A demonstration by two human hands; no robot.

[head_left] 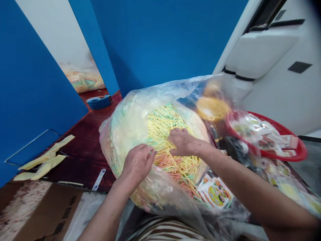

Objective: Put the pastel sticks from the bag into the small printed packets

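Observation:
A large clear plastic bag point(155, 134) lies open in front of me, packed with thin pastel sticks point(165, 124) in yellow, green and pink. My left hand point(137, 164) is at the bag's mouth, its fingertips pinched on a thin stick point(151, 152). My right hand point(182, 142) rests on the pile with its fingers spread, and I see nothing held in it. The hands are close together but apart. The bag's lower part is hidden behind my left forearm and folds of plastic.
A red plastic basket point(298, 150) of printed packets sits to the right, with a round yellow object point(212, 108) behind the bag. Printed cards point(215, 192) lie by the bag. A cardboard box point(47, 214), yellow strips point(42, 162) and a blue tape roll point(99, 102) lie left, beside blue walls point(155, 43).

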